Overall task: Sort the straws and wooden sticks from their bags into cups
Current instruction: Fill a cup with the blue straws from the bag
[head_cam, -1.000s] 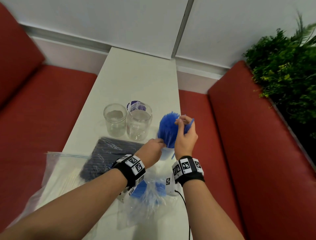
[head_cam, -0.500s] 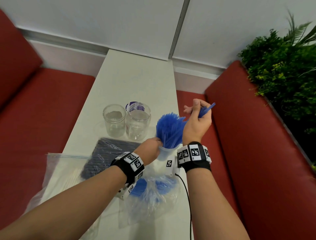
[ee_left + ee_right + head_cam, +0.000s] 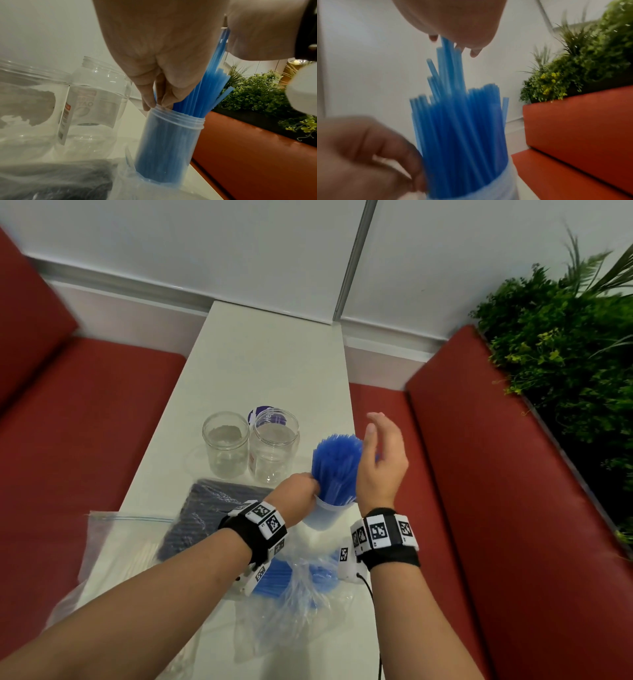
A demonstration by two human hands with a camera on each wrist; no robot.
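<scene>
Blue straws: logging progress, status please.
Left hand steadies the cup. Right hand at the tips of the blue straws; grip unclear. Nothing blocking.

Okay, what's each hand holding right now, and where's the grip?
The left hand grips the cup at its rim, beside the blue straws. The right hand is above the straw tops; whether it holds any cannot be told.

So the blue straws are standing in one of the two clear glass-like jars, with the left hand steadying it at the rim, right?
Not quite. The blue straws stand in a separate frosted plastic cup, not in either clear jar; both jars sit apart to its left with no straws in them. The left hand does steady that cup at the rim. The head and left wrist views show it.
</scene>
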